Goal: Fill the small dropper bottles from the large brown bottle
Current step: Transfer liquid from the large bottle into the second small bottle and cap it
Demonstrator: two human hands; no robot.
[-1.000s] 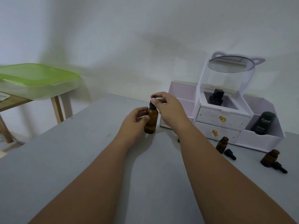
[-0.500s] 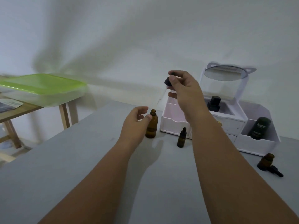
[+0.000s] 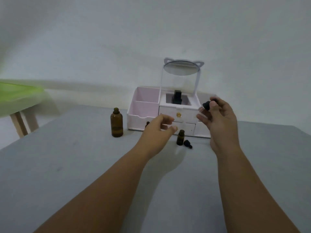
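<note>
The large brown bottle [image 3: 116, 122] stands uncapped on the grey table [image 3: 67, 165], amber glass, left of the organizer [image 3: 144, 113]. The right hand [image 3: 218, 121] pinches its black dropper cap [image 3: 206, 105]. The left hand [image 3: 158, 132] hovers loose and empty beside a small dropper bottle [image 3: 180, 137].

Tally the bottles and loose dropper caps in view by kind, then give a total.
Large brown bottle, uncapped: 1
Small brown bottles: 2, one open, one mostly hidden behind the left hand
Black dropper caps off their bottles: 2, one on the table, one in the right hand
Black bottle in the white organizer: 1
Total: 6
</note>
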